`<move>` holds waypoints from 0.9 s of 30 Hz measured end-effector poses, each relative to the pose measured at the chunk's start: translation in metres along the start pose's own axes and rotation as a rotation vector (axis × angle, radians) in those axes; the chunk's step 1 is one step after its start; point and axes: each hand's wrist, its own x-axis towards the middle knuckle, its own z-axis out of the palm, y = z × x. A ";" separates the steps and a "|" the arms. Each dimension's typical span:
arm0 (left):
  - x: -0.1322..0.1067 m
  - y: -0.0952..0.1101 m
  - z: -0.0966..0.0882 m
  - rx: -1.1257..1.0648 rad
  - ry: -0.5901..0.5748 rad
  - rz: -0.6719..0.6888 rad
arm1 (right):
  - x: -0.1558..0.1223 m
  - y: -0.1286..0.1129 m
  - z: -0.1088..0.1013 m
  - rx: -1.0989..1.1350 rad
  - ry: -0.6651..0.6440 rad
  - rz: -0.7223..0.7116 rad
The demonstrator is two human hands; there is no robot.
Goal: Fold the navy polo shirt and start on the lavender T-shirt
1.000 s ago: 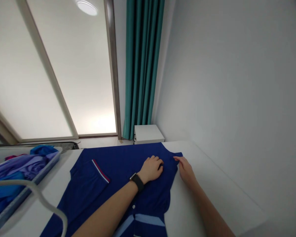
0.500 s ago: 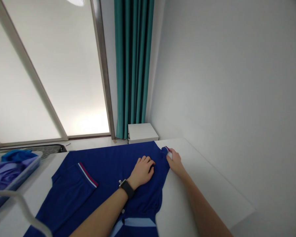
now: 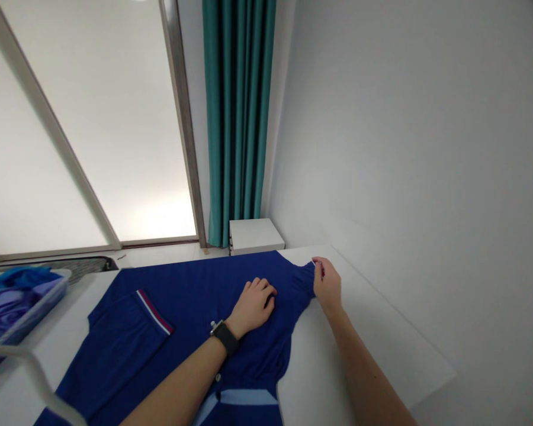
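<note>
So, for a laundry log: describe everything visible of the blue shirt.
The polo shirt is dark blue and soft-looking, spread flat on the white table. One sleeve, with a red-and-white striped cuff, lies folded inward. A pale blue band crosses its near end. The left hand rests on it; the right hand pinches the other sleeve.

The blue shirt (image 3: 190, 307) runs off the bottom edge, its near end out of frame. Its sleeve end vanishes inside the right hand (image 3: 327, 285). A tray of clothes (image 3: 31, 307) is cut by the left edge; a white cabinet (image 3: 254, 235) sinks behind the table (image 3: 382, 343).
</note>
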 end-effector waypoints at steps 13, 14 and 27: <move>-0.001 -0.002 0.002 -0.005 0.025 0.007 | -0.019 0.019 -0.033 0.039 -0.406 0.132; -0.001 -0.002 0.002 -0.006 0.023 0.006 | -0.017 0.014 -0.033 0.078 -0.326 0.115; 0.001 -0.002 0.000 -0.032 -0.010 -0.008 | -0.011 0.017 -0.039 0.049 -0.139 0.257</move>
